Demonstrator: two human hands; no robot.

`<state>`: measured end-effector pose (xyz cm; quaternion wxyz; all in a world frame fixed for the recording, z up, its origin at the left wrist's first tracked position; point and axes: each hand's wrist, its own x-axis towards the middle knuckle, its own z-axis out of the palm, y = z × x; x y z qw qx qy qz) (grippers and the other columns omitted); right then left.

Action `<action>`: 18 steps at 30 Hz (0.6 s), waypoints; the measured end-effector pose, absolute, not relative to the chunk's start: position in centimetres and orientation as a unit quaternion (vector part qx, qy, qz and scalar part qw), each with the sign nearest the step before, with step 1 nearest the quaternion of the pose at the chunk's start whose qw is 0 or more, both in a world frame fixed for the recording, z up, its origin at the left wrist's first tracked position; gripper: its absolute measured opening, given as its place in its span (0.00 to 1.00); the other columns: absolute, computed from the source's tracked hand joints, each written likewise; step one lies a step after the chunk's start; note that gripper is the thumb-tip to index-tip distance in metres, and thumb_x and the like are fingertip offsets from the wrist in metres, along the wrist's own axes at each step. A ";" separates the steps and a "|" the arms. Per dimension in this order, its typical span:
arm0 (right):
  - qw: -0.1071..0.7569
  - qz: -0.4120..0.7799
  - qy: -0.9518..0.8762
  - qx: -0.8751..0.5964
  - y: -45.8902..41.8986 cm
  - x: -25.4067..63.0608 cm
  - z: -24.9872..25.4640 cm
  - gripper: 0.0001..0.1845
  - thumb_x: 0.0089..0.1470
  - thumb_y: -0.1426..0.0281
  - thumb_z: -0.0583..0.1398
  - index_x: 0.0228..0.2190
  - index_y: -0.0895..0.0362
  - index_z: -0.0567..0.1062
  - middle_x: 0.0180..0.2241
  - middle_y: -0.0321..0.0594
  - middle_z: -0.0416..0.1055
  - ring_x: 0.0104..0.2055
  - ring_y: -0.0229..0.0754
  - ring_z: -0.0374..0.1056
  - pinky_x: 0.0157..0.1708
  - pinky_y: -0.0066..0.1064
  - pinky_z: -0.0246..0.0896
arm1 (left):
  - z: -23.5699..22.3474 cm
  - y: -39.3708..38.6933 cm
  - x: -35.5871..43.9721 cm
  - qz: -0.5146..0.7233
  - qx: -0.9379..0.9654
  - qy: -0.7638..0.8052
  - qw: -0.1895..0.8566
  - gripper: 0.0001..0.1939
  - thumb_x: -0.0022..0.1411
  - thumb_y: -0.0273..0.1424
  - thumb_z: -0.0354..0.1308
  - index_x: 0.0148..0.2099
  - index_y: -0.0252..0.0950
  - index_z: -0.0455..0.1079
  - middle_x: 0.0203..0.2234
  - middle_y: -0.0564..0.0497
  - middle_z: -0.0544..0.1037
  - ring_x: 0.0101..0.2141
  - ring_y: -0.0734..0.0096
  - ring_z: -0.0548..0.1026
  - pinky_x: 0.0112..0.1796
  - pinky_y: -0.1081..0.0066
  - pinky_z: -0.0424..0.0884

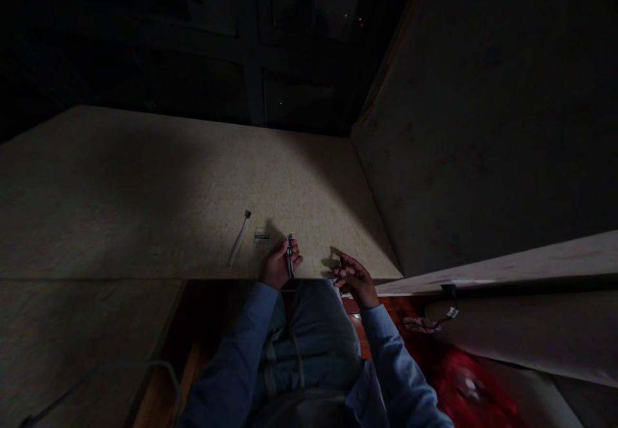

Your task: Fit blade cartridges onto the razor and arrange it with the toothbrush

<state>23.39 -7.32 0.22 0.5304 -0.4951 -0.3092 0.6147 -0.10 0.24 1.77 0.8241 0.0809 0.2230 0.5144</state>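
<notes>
My left hand (277, 267) is closed around a slim black-and-silver tool (290, 255), held upright at the table's front edge. Its narrow shiny head sticks up above my fingers; the dim light hides its exact kind. Off to the right, my right hand (356, 278) pinches a small dark piece (342, 263) between thumb and fingers. The two hands are apart. Left of my left hand lies a small clear piece with a teal strip (262, 237). Beyond it rests a white-handled toothbrush-like stick (238, 241) with a dark head, slanting on the table.
The pale table (168, 190) runs far to the left, and a wall panel (483, 125) closes its right side. Dark window frames stand behind. A grey cable (120, 363) curves at lower left. A red bag-like thing (468, 383) lies at lower right.
</notes>
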 end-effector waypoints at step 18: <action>0.547 0.587 -0.325 -0.501 -7.4 23.4 -0.5 0.34 0.42 0.62 0.74 0.51 0.53 0.74 0.33 0.39 0.82 0.23 0.43 0.77 0.28 0.36 0.73 | 2.0 0.1 0.1 0.518 0.069 0.209 0.827 0.08 0.68 0.31 0.57 0.37 0.34 0.74 0.25 0.52 0.69 0.23 0.77 0.63 0.29 0.72 0.62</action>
